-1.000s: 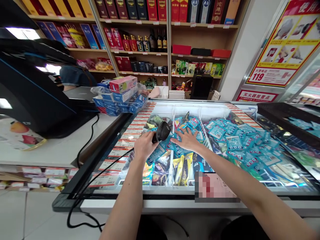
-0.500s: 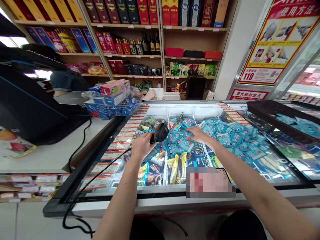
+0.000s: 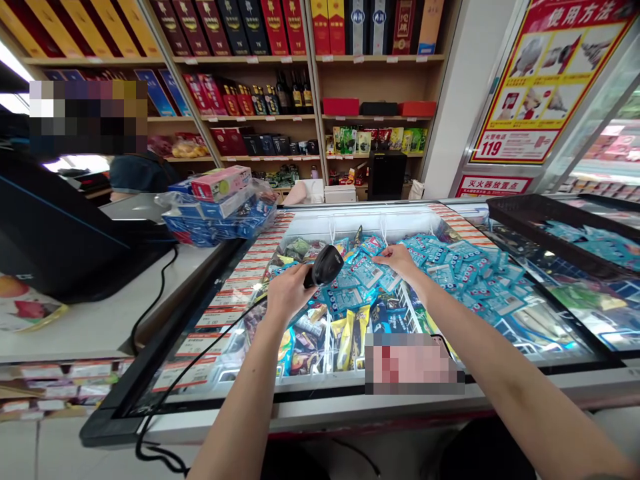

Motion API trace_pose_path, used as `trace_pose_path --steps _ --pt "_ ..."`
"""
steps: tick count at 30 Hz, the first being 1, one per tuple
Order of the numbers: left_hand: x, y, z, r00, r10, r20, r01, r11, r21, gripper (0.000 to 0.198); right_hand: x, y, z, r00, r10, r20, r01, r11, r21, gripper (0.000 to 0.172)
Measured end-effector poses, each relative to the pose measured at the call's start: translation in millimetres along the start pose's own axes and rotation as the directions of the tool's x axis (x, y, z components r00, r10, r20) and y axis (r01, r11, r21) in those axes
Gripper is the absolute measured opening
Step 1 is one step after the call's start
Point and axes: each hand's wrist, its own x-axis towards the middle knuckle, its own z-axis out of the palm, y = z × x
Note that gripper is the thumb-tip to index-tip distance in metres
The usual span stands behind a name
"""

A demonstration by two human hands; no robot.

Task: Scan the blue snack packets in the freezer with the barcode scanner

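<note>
My left hand [image 3: 289, 291] is wrapped round the handle of a black barcode scanner [image 3: 327, 265], its head tilted to the right over the freezer. A black cable [image 3: 215, 340] runs from the scanner down to the left. My right hand [image 3: 397, 260] pinches the edge of a small blue packet [image 3: 367, 272] between thumb and fingertips. More blue packets [image 3: 473, 267] lie in a loose heap on the glass top of the chest freezer [image 3: 300, 383], right of my right hand. Under the glass, yellow wrappers [image 3: 350, 337] and other packs sit in white wire baskets.
A phone-like object [image 3: 413, 363], blurred out, lies on the freezer's near edge. Plastic-wrapped boxes [image 3: 217, 207] stand on the counter at left, beside a black monitor [image 3: 70, 233] and a partly blurred person [image 3: 143, 175]. A dark tray [image 3: 520, 213] with blue packets is at right.
My right hand's fingers have drawn together from a spread pose onto a blue packet's edge. The scanner stays in my left hand, slightly further right. The whole view has shifted slightly.
</note>
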Motion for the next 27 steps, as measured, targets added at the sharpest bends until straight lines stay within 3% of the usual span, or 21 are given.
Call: trace_pose_path --steps 5,10,15,19,27 --pt "5.5 7.7 2.3 1.0 0.015 0.005 -0.015 1.0 -0.026 0.031 2.0 10.1 -7.1 0.984 0.12 -0.132 -0.102 0.986 0.134 0.043" --pt "13.6 14.9 2.7 0.999 0.04 -0.008 -0.04 0.998 -0.05 0.033 -11.3 10.8 -33.3 0.981 0.101 -0.163 -0.052 0.958 0.283 0.038" --pt "27.8 28.1 4.6 0.998 0.063 0.004 -0.062 0.996 -0.066 0.035 -36.7 15.9 -46.4 0.974 0.133 -0.183 0.017 0.765 0.644 0.038" --pt "39.1 41.9 12.0 0.992 0.126 -0.014 -0.126 0.987 -0.1 0.035 -48.4 29.2 -43.7 0.967 0.151 -0.206 0.067 0.627 0.776 0.046" --pt "37.4 48.2 31.0 0.97 0.239 0.055 -0.233 0.968 -0.091 0.033 -38.6 41.2 -46.5 0.938 0.292 -0.187 -0.009 0.56 0.829 0.028"
